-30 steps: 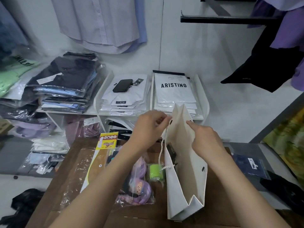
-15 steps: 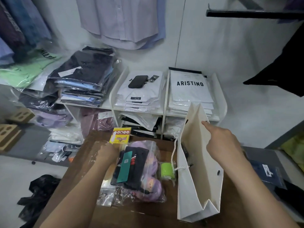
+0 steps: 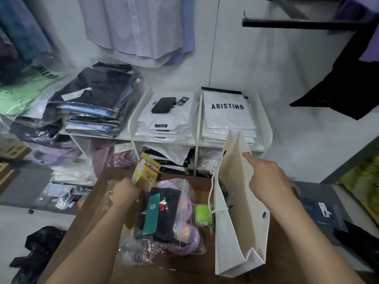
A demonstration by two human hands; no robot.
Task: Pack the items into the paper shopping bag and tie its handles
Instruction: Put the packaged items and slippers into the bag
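Head view: my left hand [image 3: 125, 190] has left the paper bag [image 3: 235, 212] and now grips the yellow-carded packet [image 3: 146, 168] beside it on the surface [image 3: 205, 269]; right hand [image 3: 266, 179] pinches the bag's rim open, ready for loading.

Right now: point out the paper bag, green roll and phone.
paper bag [image 3: 244, 242], head view, near side panel.
green roll [image 3: 202, 214], head view, curved side.
phone [image 3: 163, 104], head view, middle of its dark face.

The left hand [image 3: 125, 190] leaves the paper bag's [image 3: 235, 201] mouth, now at nine o'clock of it, gripping the yellow card pack [image 3: 146, 169], which tilts up.
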